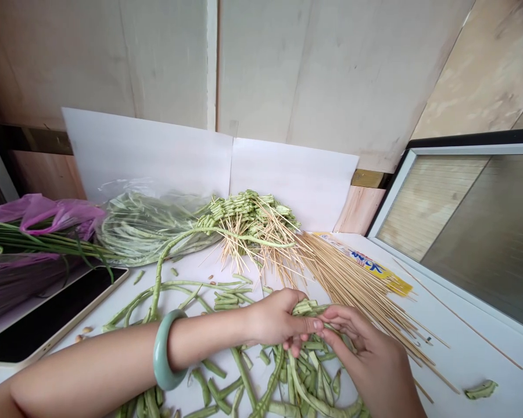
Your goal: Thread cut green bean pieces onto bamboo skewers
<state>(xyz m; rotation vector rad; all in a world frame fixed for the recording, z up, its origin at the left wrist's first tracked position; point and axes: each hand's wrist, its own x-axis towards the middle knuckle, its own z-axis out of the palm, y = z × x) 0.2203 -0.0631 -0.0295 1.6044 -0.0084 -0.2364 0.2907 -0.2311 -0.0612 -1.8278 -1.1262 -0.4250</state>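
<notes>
My left hand (276, 319), with a jade-green bangle (161, 351) on its wrist, has its fingers closed around a small row of cut green bean pieces (305, 306). My right hand (366, 348) meets it from the right, thumb and fingers pinched at the same pieces. Whether a skewer runs through them is hidden by the fingers. Beneath both hands lies a heap of loose cut beans (309, 377). Behind them, skewered bean pieces (248, 209) are piled up, their stick ends pointing forward.
A fan of bare bamboo skewers (353, 278) lies right of the pile, over a yellow wrapper (386, 276). Leftward are a clear bag of long beans (143, 226), a purple bag (61, 215) and a phone (47, 313). A framed glass pane (475, 220) stands at right.
</notes>
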